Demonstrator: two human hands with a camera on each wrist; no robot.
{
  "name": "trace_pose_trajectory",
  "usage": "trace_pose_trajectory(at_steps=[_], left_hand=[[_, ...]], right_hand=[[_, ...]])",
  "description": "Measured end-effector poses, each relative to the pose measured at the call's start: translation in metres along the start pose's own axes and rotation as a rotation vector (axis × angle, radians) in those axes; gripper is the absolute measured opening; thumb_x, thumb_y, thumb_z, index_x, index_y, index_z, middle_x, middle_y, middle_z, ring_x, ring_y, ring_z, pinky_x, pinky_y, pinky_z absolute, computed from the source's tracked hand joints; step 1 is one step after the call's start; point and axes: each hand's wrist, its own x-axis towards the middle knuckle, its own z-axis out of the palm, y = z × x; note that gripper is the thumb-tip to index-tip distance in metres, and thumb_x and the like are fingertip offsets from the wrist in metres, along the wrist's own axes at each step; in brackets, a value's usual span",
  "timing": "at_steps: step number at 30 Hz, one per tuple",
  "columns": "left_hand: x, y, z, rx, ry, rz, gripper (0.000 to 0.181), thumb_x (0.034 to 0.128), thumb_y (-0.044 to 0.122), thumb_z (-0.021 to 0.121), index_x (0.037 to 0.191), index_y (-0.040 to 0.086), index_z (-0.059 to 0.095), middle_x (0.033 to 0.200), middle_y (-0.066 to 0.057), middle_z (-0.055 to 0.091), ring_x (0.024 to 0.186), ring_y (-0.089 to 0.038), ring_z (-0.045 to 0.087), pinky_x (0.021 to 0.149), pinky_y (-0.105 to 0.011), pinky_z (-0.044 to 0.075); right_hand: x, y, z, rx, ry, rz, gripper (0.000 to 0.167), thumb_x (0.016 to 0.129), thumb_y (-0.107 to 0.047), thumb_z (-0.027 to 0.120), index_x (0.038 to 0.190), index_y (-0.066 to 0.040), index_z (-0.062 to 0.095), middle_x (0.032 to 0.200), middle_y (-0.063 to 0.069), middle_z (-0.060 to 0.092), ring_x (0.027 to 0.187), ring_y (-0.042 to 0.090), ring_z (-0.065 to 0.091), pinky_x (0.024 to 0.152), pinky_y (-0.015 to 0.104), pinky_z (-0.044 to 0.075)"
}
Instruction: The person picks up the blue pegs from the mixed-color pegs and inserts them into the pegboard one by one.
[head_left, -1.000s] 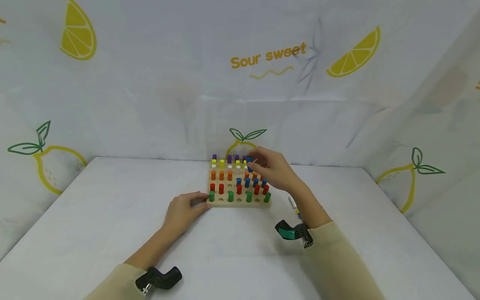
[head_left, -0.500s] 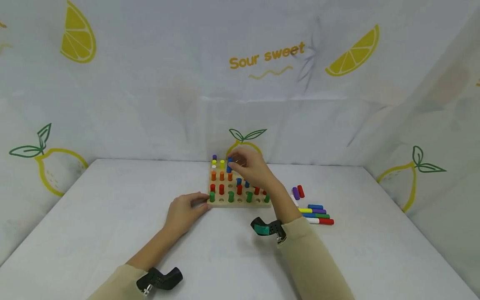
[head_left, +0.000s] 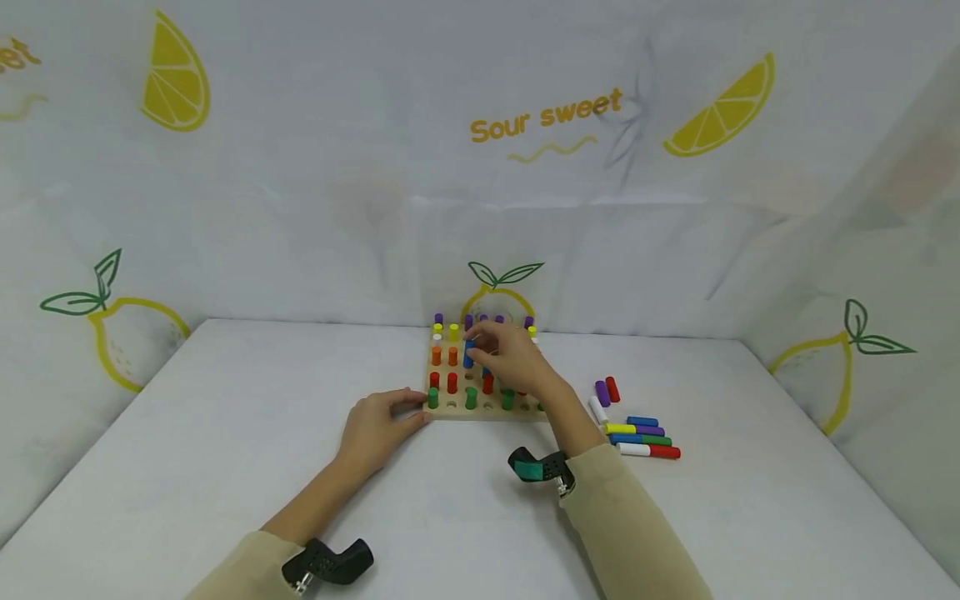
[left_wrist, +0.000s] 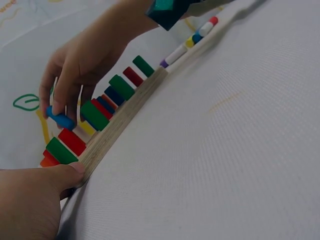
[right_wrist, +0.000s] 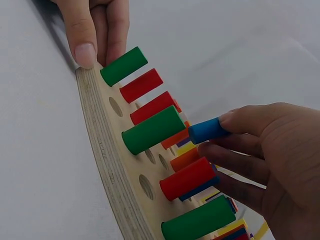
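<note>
A wooden pegboard (head_left: 480, 416) stands at the back of the table, with rows of green, red, blue, orange, white, yellow and purple pegs upright in its holes. My right hand (head_left: 512, 357) pinches a blue peg (head_left: 468, 354) between thumb and fingers over the board's middle rows. In the right wrist view that blue peg (right_wrist: 207, 130) is tilted, above the board and beside a green peg (right_wrist: 153, 130). My left hand (head_left: 380, 429) grips the board's front left corner; its thumb (left_wrist: 74, 170) presses the front edge in the left wrist view.
Right of the board, loose pegs lie on the table: a red peg (head_left: 612, 389), a purple peg (head_left: 602, 393), a white peg (head_left: 597, 409) and several more in short lines. A lemon-print cloth (head_left: 300, 208) hangs behind the table.
My right hand has carried the blue peg left from the board's back right area, then lower, toward the front. Loose pegs its arm had covered now show. My left hand still holds the corner.
</note>
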Motion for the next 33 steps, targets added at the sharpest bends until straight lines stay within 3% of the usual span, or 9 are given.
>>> trace_pose_trajectory(at_steps=[11,33], left_hand=[[0.000,0.003,0.000,0.009,0.003,0.000,0.032,0.0871,0.029,0.080,0.116,0.016,0.077,0.121,-0.006,0.076,0.131,-0.029,0.062,0.112,-0.052,0.047],[-0.001,0.004,-0.001,0.008,0.001,-0.005,0.031,0.0872,0.027,0.080,0.117,0.016,0.077,0.121,-0.006,0.076,0.130,-0.028,0.063,0.112,-0.053,0.046]], right_hand=[[0.000,0.006,0.006,-0.092,-0.021,0.021,0.022,0.097,-0.019,0.068,0.118,-0.014,0.069,0.108,0.002,0.076,0.102,0.017,0.072,0.091,0.036,0.060],[0.001,0.009,0.013,-0.102,-0.031,0.023,0.018,0.097,-0.015,0.068,0.114,-0.012,0.070,0.110,0.006,0.076,0.103,0.019,0.072,0.090,0.034,0.060]])
